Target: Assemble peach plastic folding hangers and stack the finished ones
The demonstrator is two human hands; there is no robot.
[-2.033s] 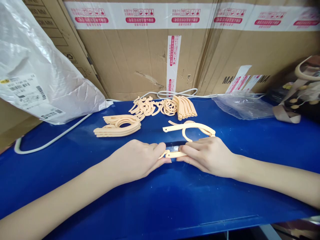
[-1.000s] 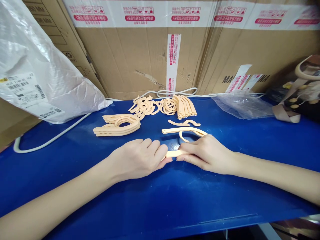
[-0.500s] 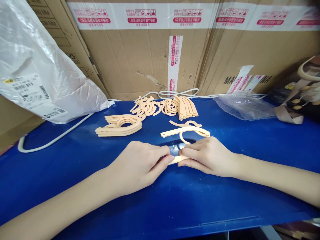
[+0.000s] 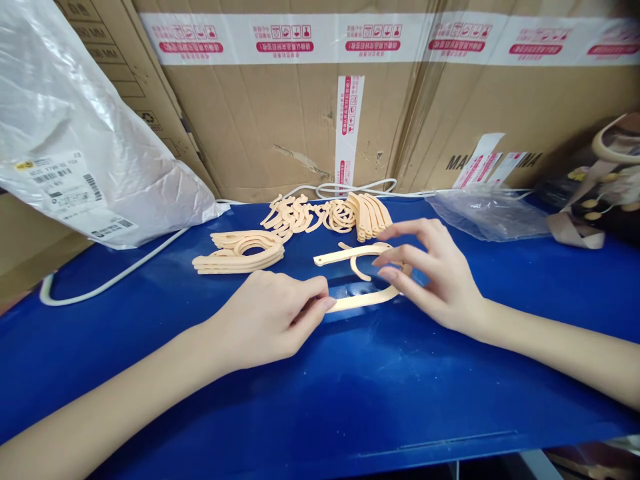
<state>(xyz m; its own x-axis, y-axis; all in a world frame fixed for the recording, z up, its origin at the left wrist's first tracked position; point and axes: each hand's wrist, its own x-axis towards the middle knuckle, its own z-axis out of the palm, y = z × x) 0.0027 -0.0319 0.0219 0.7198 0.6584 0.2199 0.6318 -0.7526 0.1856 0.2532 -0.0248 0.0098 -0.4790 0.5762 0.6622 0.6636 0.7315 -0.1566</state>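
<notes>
In the head view, my left hand [image 4: 280, 317] is closed, thumb and fingers pinching the left end of a cream plastic hanger arm [image 4: 363, 301]. That arm curves up at its right end, under the fingers of my right hand [image 4: 435, 277]. My right hand is open with fingers apart; whether its fingertips touch the plastic is unclear. Just behind lies a second curved arm [image 4: 340, 256] with a hole at its left end. A thin cream hook [image 4: 359, 268] curls below it. How these parts join is hidden by my right fingers.
A stack of folded cream hangers [image 4: 240, 262] lies left of centre. Behind are a pile of loose hooks [image 4: 300, 217] and a row of arms [image 4: 371, 215]. A silver bag [image 4: 115, 147], white cable [image 4: 115, 275], clear plastic bag [image 4: 490, 213] and cardboard boxes [image 4: 280, 120] border the blue table [image 4: 320, 400].
My right hand has let go of the front arm, opened and moved up and right. My left hand keeps its pinch, shifted slightly up and left along with the plastic pieces.
</notes>
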